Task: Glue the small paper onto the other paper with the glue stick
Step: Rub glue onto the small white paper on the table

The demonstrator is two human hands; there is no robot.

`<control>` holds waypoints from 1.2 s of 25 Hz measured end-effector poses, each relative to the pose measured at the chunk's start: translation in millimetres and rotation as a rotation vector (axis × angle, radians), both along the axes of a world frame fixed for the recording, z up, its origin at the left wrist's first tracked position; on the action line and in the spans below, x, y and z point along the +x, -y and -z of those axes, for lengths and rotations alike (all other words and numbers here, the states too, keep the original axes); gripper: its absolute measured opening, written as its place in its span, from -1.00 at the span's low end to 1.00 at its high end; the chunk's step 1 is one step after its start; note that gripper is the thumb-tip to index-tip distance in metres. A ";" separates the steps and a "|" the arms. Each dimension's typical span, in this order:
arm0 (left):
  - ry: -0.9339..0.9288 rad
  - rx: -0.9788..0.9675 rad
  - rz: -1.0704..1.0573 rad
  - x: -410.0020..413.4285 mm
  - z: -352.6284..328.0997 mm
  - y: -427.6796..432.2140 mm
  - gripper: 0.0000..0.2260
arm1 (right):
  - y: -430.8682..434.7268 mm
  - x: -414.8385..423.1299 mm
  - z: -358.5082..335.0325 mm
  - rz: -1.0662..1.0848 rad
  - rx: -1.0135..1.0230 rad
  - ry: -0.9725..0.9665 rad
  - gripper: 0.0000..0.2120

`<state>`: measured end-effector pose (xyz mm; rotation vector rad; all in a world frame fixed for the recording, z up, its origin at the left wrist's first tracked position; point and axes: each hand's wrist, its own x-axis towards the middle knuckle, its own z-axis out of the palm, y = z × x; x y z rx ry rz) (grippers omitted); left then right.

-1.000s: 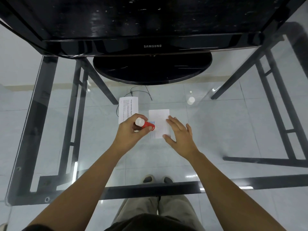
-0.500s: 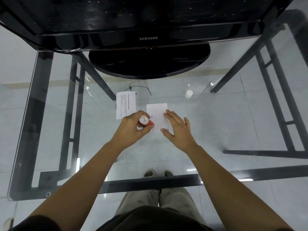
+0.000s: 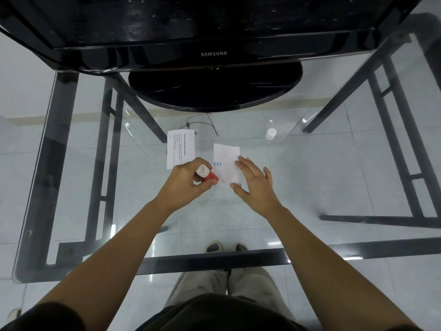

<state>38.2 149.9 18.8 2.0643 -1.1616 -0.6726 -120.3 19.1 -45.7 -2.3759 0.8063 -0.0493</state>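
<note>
Left hand (image 3: 185, 181) gripping glue stick (image 3: 207, 175), right hand (image 3: 254, 185) flat pinning small paper (image 3: 226, 163); probably mid-swipe, so light strokes toward edges.

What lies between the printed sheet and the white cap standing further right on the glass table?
In the head view, only the small paper lies between the printed sheet and the white cap; elsewhere the glass table is bare.

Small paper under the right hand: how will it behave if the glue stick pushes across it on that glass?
Likely light and floppy: the small paper is one thin sheet lying flat. It would probably slide on the smooth glass table, which may be why the right hand pins its edge. The glue stick in the left hand could drag or wrinkle it.
</note>
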 end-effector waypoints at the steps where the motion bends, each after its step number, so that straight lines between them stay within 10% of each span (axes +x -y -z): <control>1: 0.003 -0.017 -0.012 0.2 0.0 0.8 -0.76 | 0.3 0.0 0.0 0.001 0.003 0.002 -0.46; 30: 0.019 -0.019 0.064 -1.0 -2.0 16.8 -0.79 | -0.8 -0.5 -2.4 0.004 0.030 0.009 -0.45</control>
